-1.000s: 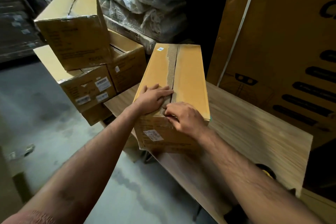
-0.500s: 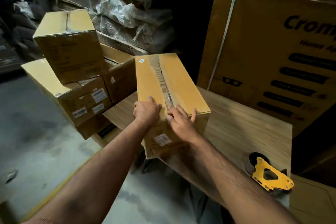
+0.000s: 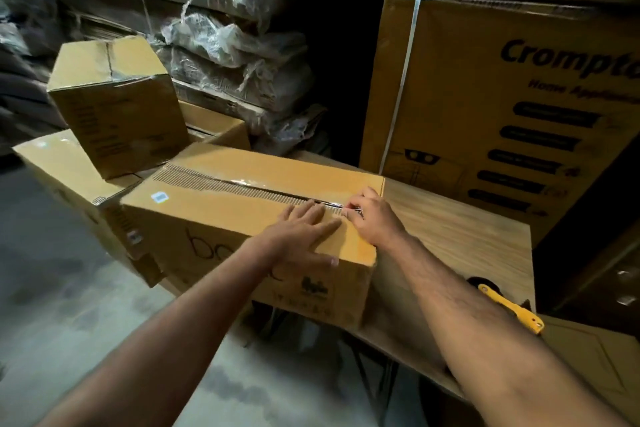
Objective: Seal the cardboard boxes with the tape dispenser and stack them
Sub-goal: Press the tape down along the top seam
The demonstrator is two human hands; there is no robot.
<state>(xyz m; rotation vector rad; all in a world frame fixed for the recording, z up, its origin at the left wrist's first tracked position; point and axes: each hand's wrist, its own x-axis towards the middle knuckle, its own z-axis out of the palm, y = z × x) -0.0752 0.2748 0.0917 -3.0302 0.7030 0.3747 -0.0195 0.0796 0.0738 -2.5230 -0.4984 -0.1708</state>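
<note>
Several cardboard boxes already sit in a stack (image 3: 104, 149) on the floor to my left, the top one (image 3: 117, 104) with its seam closed, so I judge part of the job done. One long box (image 3: 256, 218) lies on the wooden table (image 3: 460, 239) in front of me, turned broadside, one end hanging past the table's left edge. Its top seam (image 3: 242, 188) looks torn and ribbed along its length, with what seems a glossy strip over part of it; whether it is fully taped I cannot tell. My left hand (image 3: 304, 236) lies flat with straight fingers on the lid, pressing it. My right hand (image 3: 372, 218) has its fingertips pinched at the seam's near end, seemingly on a tape edge. Smallest, the yellow tape dispenser (image 3: 509, 308) lies unheld on the table by my right forearm. As I read it, sealing this box and stacking it remain.
</note>
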